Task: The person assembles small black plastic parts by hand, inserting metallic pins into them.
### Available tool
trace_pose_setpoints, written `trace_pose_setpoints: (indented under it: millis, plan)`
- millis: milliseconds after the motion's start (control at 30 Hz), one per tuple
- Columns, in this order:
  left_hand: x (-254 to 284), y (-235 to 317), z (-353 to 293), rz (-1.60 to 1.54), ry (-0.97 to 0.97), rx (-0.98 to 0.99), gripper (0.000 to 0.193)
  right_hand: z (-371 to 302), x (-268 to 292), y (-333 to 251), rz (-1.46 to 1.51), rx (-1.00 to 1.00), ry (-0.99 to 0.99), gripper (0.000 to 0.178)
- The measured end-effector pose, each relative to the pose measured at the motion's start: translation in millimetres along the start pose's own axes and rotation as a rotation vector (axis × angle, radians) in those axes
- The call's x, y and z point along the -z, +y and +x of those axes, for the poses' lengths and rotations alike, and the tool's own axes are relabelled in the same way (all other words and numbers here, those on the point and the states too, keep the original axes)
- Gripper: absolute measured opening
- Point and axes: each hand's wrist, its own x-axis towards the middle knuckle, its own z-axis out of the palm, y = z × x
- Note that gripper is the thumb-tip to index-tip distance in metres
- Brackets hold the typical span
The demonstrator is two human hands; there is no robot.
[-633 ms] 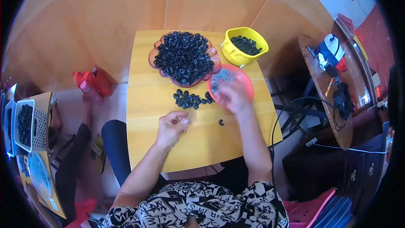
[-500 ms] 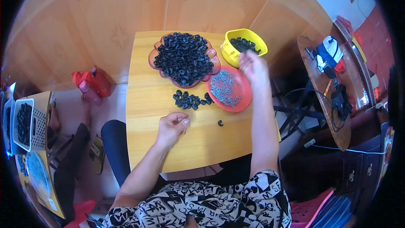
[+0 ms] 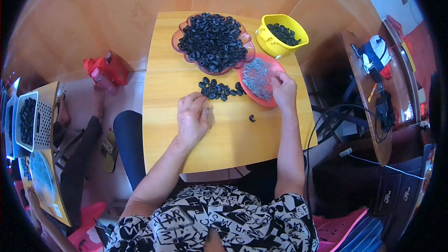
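Note:
My left hand (image 3: 192,115) rests on the table, fingertips reaching the near left edge of a small pile of black plastic pieces (image 3: 214,90). A gap shows between its thumb and forefinger, and I see nothing held there. My right hand (image 3: 283,89) is over the right rim of a red plate (image 3: 264,101), thumb and fingers pinched together; what is between them is too small to make out. Small grey screws (image 3: 256,75) cover much of that plate. One curved black piece (image 3: 252,118) lies alone between my hands.
Behind the pile stands a reddish scalloped bowl (image 3: 178,49) heaped with black pieces. A yellow bucket (image 3: 269,45) at the far right of the table (image 3: 163,135) holds more. Another person's hand (image 3: 35,205) is at a side table on the left, near a white basket (image 3: 43,123).
My right hand has come back from the yellow bucket to the red plate. My left hand has moved up to the small pile, its thumb now apart from the forefinger. The view has shifted slightly.

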Motion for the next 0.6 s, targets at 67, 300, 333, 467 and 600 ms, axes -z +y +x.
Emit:
trace_pose_setpoints:
  millis: [67, 300, 333, 467, 600]
  plan:
    - [1, 1, 1, 0.038, -0.002, -0.014, 0.035, -6, 7, -9, -0.375, 0.128, -0.166, 0.026]
    - [-23, 21, 30, 0.406, -0.343, -0.219, 0.051, -10, -6, -5, -0.533, 0.440, -0.332, 0.033]
    - [-29, 17, 32, 0.441, -0.387, -0.248, 0.049, -12, -9, -6, -0.512, 0.400, -0.360, 0.030]
    - [-34, 7, 21, 0.483, -0.538, -0.247, 0.049, -14, -21, -3, -0.533, 0.353, -0.451, 0.026]
    - [-17, 10, 4, 0.479, -0.511, -0.313, 0.049, -18, -25, -2, -0.530, 0.391, -0.385, 0.024]
